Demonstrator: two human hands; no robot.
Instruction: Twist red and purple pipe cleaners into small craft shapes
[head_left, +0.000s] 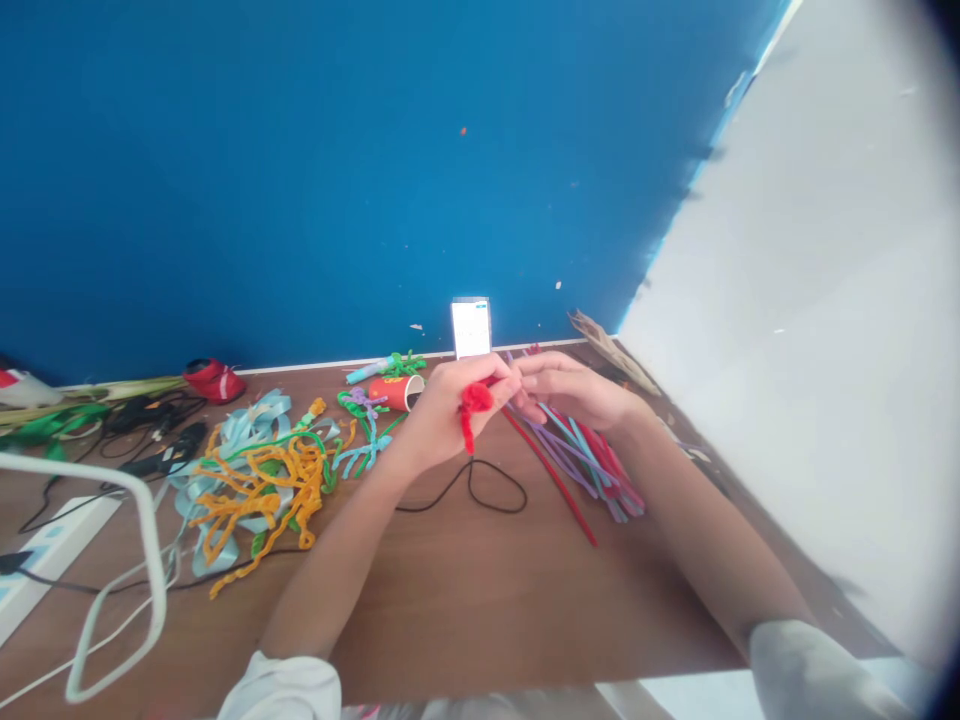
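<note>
Left hand: the left hand (456, 400) was raised over the middle of the worktop, its thumb and fingers pinched together on a curled red fuzzy stem.
Curled red stem: the curled red fuzzy stem (477, 400) sat at the left hand's thumb side, wound into a small knot, with one short end hanging toward the near side.
Right hand: the right hand (574, 388) met the left at the fingertips, its fingers bent and close together; whether they gripped anything could not be told.
Straight red stem: a long red stem (559, 480) ran from beneath the hands toward the near right; whether it joined the curled one could not be told.
Stem bundle: purple, blue and pinkish-red stems (589, 458) lay loosely fanned under and beside the right hand.
Black cord: a thin black cord (499, 506) made a loop on the worktop (480, 600), on the near side of the hands.
Phone: a bright-screened phone (471, 328) stood upright just beyond the hands, near the blue wall (375, 180).
Paper cup: a red paper cup (386, 393) lay on its side, left of the left hand.
Left heap: orange fuzzy stems (289, 490) tangled with pale blue ribbon (259, 425).
Far left: a red shoe-like item (214, 381) rested near the wall.
Near left: a white power strip (67, 530) lay behind a white bent tube (154, 560).
Far right: dry husks (615, 352) lay near the corner.
</note>
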